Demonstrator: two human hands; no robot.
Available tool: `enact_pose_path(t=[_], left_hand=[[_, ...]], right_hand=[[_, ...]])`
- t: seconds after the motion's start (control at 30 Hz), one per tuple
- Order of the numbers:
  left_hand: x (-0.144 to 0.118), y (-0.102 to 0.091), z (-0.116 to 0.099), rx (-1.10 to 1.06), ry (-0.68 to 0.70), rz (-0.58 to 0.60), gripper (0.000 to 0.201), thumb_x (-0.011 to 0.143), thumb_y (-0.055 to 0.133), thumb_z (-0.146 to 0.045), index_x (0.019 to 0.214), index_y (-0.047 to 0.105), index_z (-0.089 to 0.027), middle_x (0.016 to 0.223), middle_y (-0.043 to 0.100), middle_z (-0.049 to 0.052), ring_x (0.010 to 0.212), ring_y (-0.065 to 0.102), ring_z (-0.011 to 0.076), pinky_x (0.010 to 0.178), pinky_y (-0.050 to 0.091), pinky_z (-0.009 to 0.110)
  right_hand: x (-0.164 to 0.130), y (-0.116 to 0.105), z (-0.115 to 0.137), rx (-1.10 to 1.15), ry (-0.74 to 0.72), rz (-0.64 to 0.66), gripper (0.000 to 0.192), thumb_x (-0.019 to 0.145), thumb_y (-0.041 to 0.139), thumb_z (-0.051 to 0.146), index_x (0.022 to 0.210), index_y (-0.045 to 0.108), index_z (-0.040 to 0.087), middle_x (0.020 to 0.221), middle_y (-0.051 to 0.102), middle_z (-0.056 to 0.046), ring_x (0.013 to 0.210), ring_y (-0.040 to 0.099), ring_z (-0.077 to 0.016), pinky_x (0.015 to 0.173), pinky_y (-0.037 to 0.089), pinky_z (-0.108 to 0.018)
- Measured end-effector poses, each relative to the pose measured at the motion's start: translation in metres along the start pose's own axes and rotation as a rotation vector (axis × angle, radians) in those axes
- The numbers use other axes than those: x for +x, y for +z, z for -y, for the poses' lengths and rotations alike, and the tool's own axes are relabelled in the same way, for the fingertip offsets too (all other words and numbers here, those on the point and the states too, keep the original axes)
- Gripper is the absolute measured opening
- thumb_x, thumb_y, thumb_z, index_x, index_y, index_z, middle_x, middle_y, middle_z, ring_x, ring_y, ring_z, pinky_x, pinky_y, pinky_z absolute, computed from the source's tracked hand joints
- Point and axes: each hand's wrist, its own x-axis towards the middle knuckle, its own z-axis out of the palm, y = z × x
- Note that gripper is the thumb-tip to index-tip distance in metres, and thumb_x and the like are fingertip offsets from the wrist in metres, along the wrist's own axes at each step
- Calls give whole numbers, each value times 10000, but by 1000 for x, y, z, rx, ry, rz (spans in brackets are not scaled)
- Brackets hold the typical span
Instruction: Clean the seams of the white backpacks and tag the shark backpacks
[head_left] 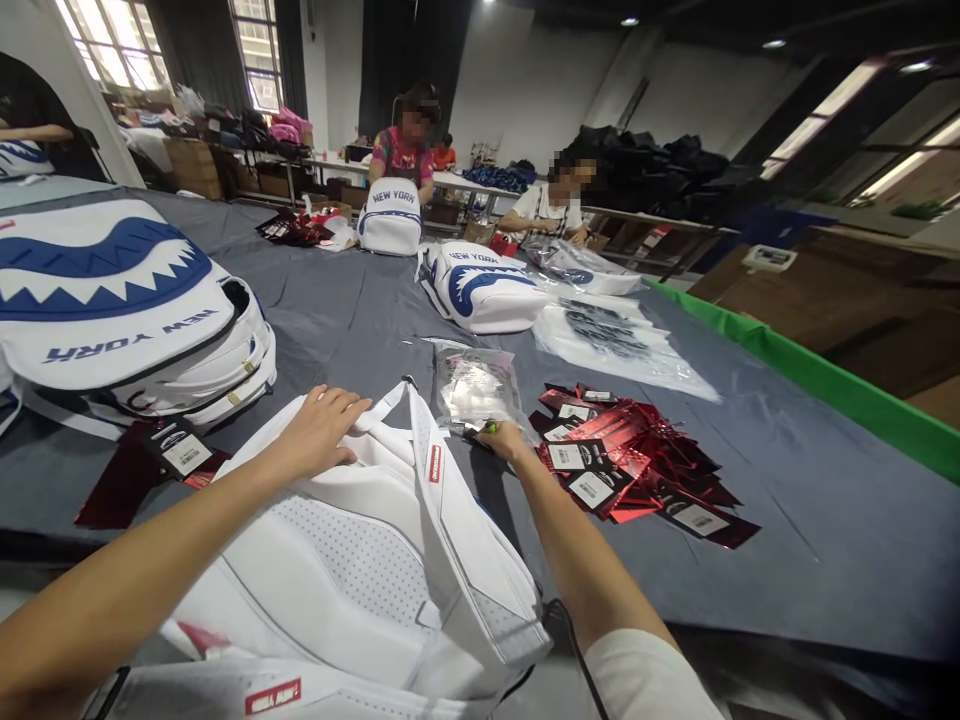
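Note:
A white backpack (352, 560) lies back-up on the grey table (825, 540) in front of me. My left hand (319, 432) rests flat on its top edge, fingers spread, beside the white carry handle (390, 400). My right hand (499, 438) is curled at the near edge of a clear plastic packet (476, 385), fingers closed on a small dark item with a green tip. A pile of shiny red hang tags (630, 460) lies just right of that hand.
A white and blue "NEW YORK" backpack (127, 310) lies at the left with a red tag (161, 455) by it. Two more such backpacks (484, 285) and clear bags (615, 340) lie farther off, where two people sit. A green edge (825, 385) bounds the table's right side.

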Motion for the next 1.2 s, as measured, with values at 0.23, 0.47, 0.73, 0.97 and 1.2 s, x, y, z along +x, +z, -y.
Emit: enact_pose_path(t=[0.23,0.47,0.73,0.97,1.2], left_hand=[[1,2,2,-13,-4,6,683,815,716,-319,1425,440,-183,1444,531,112,1337,442,300,1160,235,534],[-1,-12,-8,-330,-32,-290,500,919,608,-395,1374,505,-214,1388,575,88,1302,491,253,1107,386,465],[18,-31,-91,-709,38,-461,417,843,672,-193,1254,600,-208,1131,711,50,879,684,159,776,554,288],[20,-26,-94,-538,192,-569,102,893,600,-142,879,694,-180,753,731,-8,658,668,122,601,471,214],[27,-16,-88,-662,299,-675,115,929,581,-164,940,696,-159,808,748,29,693,692,117,643,524,206]], right_hand=[[-40,5,10,-194,-84,-64,175,964,581,256,1068,668,145,1043,687,-72,967,651,-209,871,522,-396],[-86,-44,32,-103,-281,-457,241,942,488,154,1014,718,165,961,733,-109,894,677,-228,742,458,-282],[-151,-77,104,246,-822,-766,157,968,544,225,850,644,203,750,705,-31,697,660,-158,670,497,-268],[-170,-89,96,690,-714,-699,95,906,642,223,816,670,216,698,679,12,582,624,-137,550,473,-244],[-168,-110,65,615,-781,-501,82,894,650,179,875,711,230,1235,677,-89,1055,674,-231,872,549,-370]])
